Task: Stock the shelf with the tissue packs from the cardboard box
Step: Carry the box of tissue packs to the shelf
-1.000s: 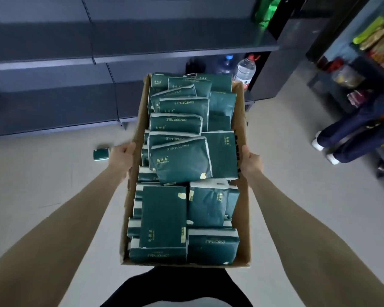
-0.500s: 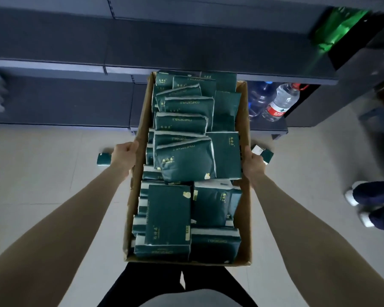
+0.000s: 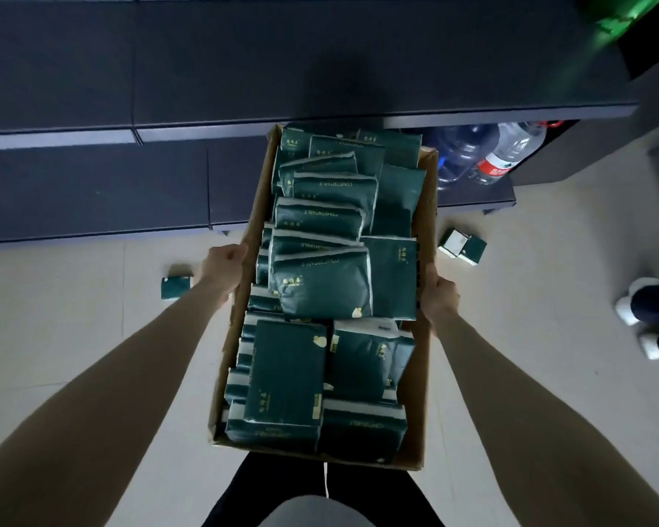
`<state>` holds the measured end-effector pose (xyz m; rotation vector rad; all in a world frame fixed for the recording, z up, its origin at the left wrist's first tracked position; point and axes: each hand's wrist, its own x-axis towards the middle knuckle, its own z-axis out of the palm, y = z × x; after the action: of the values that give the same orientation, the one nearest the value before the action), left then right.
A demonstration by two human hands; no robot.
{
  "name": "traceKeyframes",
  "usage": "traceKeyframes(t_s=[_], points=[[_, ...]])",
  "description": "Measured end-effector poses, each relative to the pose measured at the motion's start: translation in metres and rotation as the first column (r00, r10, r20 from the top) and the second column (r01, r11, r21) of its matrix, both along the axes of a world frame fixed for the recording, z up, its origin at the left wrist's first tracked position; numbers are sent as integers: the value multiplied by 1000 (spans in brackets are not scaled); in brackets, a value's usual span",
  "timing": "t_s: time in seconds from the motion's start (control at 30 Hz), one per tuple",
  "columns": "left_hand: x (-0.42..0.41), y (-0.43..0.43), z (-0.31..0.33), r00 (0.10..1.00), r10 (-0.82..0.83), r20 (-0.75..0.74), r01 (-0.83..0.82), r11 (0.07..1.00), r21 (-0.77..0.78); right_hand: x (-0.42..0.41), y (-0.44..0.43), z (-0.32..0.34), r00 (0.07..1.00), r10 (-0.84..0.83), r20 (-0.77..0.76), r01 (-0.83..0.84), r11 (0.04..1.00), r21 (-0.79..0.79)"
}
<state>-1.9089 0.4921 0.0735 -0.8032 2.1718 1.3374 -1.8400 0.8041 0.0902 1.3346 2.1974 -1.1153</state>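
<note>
I carry a long cardboard box (image 3: 422, 393) in front of me, piled with several dark green tissue packs (image 3: 320, 287). My left hand (image 3: 223, 262) grips the box's left wall and my right hand (image 3: 438, 296) grips its right wall, both near the middle. The dark grey shelf (image 3: 244, 70) lies straight ahead, and the box's far end reaches just under its front edge. Loose green packs lie on the floor: one (image 3: 176, 287) left of the box, two (image 3: 463, 245) to its right.
Large water bottles (image 3: 491, 154) lie on the bottom shelf board at the right. Another person's white shoes and dark trousers (image 3: 651, 317) stand at the right edge. A green object (image 3: 621, 17) sits at the top right. The floor is pale tile.
I have come closer to the shelf with the box, and the view has swung right and down. Both hands keep the same grip on the box walls.
</note>
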Motion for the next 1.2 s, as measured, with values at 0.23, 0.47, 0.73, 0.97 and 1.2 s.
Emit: traceKeyframes(t_s=[0.23, 0.47, 0.73, 0.97, 1.2], points=[[-65, 23, -16, 973, -225, 48, 228, 972, -53, -6, -3, -19, 958, -277, 72, 281, 958, -59], [-121, 57, -25, 925, -378, 41, 380, 920, -94, -12, -7, -32, 868, -488, 95, 497, 859, -123], [-186, 93, -42, 806, -591, 31, 591, 801, -97, -22, -41, -59, 673, -730, 123, 739, 656, -155], [-241, 123, -48, 646, -764, 1, 761, 643, -83, -46, -87, -75, 491, -854, 175, 870, 468, -155], [-286, 142, -56, 529, -849, 18, 849, 528, -33, -72, -111, -93, 344, -925, 160, 935, 322, -147]])
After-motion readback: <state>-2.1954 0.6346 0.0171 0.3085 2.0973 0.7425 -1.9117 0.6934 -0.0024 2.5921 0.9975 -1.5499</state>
